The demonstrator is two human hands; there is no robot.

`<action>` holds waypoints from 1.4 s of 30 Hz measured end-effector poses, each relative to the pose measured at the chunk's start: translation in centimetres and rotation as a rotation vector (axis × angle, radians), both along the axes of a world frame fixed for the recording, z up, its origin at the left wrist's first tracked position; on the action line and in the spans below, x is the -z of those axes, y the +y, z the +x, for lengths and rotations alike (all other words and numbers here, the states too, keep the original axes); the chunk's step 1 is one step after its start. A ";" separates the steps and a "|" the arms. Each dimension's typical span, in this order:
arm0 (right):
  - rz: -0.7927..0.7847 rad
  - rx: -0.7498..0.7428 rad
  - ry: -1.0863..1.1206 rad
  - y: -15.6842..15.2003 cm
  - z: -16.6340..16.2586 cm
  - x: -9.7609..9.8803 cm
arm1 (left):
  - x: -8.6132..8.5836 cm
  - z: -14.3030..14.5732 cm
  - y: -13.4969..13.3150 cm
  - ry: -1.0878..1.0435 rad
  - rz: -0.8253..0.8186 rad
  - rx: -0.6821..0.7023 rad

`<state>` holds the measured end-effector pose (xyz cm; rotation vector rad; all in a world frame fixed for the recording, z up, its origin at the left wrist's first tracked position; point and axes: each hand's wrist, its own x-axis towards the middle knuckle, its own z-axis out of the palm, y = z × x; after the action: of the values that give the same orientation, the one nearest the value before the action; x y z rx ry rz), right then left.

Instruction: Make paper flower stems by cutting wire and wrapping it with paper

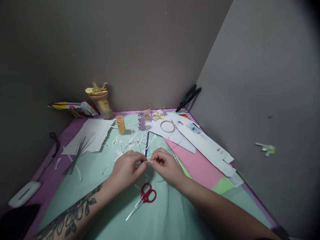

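Note:
My left hand (130, 166) and my right hand (166, 165) meet over the middle of the table, fingertips almost touching. Each is closed in a pinch, thumb against forefinger. Whatever they hold is too thin and small to make out. Just beyond the fingers lies a dark blue stick-like piece (147, 143), its near end close to the left fingertips. Red-handled scissors (145, 197) lie nearer to me, blades pointing down and left. White paper scraps (133, 141) are scattered behind the hands.
An orange bottle (120, 124), a purple bottle (141, 121) and a yellow-lidded cup (102, 101) stand at the back. Thin wires (80, 153) lie left on white paper (92, 131). To the right are a tape ring (167, 126), a white carton (205, 141), pink paper (192, 163) and black-handled pliers (188, 98).

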<state>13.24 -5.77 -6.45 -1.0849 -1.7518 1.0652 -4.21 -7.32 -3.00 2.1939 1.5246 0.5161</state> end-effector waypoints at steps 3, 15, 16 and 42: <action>-0.004 0.034 0.003 0.5 0.7 -0.1 | -0.2 -0.4 0.2 -0.010 -0.036 -0.033; 0.110 0.132 -0.220 5.4 3.8 -5.5 | 0.4 -0.9 0.9 -0.071 -0.124 -0.065; 0.132 0.123 -0.260 6.3 3.4 -5.2 | 0.6 -0.8 0.9 -0.069 -0.128 -0.060; 0.399 0.079 -0.632 14.7 2.7 1.8 | 1.8 -0.9 0.8 -0.043 -0.119 -0.036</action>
<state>15.90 8.91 -8.20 -1.2954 -2.2590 0.2958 -5.13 -6.55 -4.82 2.0567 1.5345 0.4686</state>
